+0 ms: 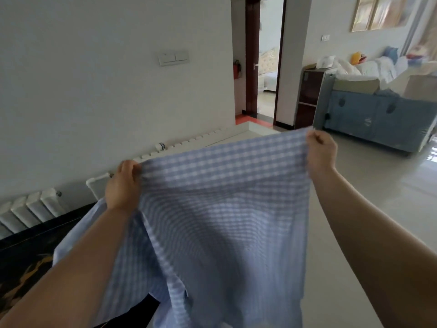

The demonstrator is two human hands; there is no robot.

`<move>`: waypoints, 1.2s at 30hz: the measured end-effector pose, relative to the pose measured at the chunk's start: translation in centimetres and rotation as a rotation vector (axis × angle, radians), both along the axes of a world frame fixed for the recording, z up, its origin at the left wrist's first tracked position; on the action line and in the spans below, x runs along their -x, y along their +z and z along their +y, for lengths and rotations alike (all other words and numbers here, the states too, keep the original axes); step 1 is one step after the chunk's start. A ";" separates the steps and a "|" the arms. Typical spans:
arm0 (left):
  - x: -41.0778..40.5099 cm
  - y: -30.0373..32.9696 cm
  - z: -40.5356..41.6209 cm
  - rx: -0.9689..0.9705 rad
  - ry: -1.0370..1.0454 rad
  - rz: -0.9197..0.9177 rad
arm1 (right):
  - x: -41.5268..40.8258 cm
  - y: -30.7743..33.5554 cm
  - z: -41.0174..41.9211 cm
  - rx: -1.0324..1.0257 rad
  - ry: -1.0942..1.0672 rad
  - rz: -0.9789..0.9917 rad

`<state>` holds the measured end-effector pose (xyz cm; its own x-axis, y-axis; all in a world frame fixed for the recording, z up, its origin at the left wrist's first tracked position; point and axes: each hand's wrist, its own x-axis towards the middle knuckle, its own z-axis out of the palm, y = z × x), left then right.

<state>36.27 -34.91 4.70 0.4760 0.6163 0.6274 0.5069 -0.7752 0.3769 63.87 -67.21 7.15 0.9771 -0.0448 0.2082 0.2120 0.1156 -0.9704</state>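
Head view: the blue checked cloth [224,209] hangs in the air above the floor, stretched wide by its top edge. Farther out, the left hand [124,183] and right hand [322,150] each keep their grip pinched on a top corner. This looks like spreading out; folding next would need the corners brought together evenly.

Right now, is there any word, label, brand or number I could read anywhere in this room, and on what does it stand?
None can be read.
The checked cloth shows only its pattern, no print.
The small white container on the radiator bears blue marks, too blurred to read.
The wall switch plate shows no legible lettering.
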 end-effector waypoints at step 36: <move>-5.5 -3.8 -10.4 0.466 -0.719 0.244 | 14.2 -5.4 7.8 1.203 0.748 -0.710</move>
<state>41.79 -45.27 0.85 0.9336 0.2841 0.2184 0.0641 -0.7319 0.6783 49.66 -59.37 1.79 0.3941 0.9030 0.1709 0.8937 -0.3331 -0.3004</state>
